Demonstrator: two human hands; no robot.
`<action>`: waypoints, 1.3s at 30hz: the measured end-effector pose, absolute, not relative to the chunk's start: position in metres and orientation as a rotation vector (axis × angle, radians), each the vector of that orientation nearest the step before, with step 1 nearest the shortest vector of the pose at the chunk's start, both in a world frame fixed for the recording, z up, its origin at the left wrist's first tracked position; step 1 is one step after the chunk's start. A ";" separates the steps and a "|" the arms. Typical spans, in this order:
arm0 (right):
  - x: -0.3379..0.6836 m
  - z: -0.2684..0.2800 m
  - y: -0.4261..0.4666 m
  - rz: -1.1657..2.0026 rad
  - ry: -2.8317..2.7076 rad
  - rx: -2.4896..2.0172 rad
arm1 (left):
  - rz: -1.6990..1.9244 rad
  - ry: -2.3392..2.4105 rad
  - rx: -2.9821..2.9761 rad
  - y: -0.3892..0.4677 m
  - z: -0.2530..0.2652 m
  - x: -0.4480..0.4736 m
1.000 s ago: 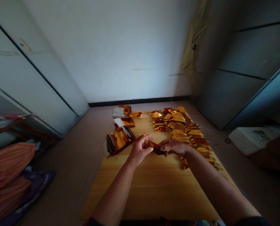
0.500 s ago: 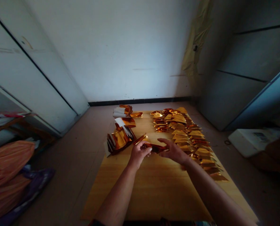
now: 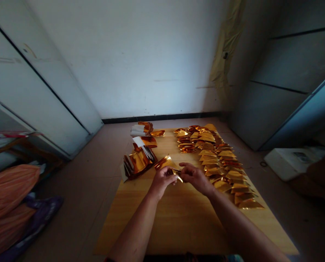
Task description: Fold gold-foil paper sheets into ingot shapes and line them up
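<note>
Between my two hands, over the middle of the table, is a small folded sheet of gold foil paper (image 3: 178,175). My left hand (image 3: 162,181) pinches its left side between thumb and fingers. From the right, my right hand (image 3: 194,176) grips the other side with bent fingers, which hide part of the sheet. Just beyond my left hand lies a loose gold sheet (image 3: 164,162). A fanned stack of gold foil sheets (image 3: 139,162) with pale backs rests at the left. Rows of folded gold paper pieces (image 3: 210,160) cover the table's right side.
The wooden table (image 3: 162,225) stands near a white wall (image 3: 151,65). More gold sheets (image 3: 142,129) lie at its far left corner. On the floor are a white box (image 3: 284,163) to the right and orange bags (image 3: 12,196) to the left. Cabinets flank both sides.
My right hand has drawn in closer to my left, its fingers now bent onto the sheet. The sheet looks smaller and more folded, with a bright gold edge showing.
</note>
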State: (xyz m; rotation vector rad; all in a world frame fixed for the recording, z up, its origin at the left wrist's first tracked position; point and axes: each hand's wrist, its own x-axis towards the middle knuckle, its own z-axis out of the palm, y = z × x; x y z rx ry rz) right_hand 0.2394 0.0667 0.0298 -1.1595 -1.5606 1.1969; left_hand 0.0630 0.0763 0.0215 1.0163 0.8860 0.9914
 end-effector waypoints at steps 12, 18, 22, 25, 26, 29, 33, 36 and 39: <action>0.250 0.041 0.069 1.680 -1.330 -1.119 | 0.955 0.875 0.980 0.070 0.021 0.059; 0.248 0.033 0.070 1.917 -1.097 -0.996 | 0.989 0.801 0.899 0.066 0.022 0.058; 0.240 0.030 0.067 1.982 -1.010 -0.925 | 1.013 0.778 0.746 0.065 0.023 0.060; 0.236 0.031 0.066 1.931 -1.050 -0.958 | 1.019 0.819 0.721 0.065 0.021 0.060; 0.235 0.032 0.066 1.893 -1.071 -0.977 | 1.019 0.849 0.752 0.065 0.020 0.060; 0.234 0.032 0.067 1.835 -1.073 -0.987 | 1.024 0.941 0.877 0.064 0.020 0.058; 0.232 0.032 0.068 1.872 -1.076 -0.968 | 0.993 0.955 0.904 0.061 0.024 0.058; 0.229 0.034 0.068 1.850 -1.103 -0.996 | 1.008 0.920 0.869 0.060 0.024 0.058; 0.228 0.038 0.068 1.820 -1.132 -1.054 | 1.004 0.918 0.891 0.060 0.021 0.054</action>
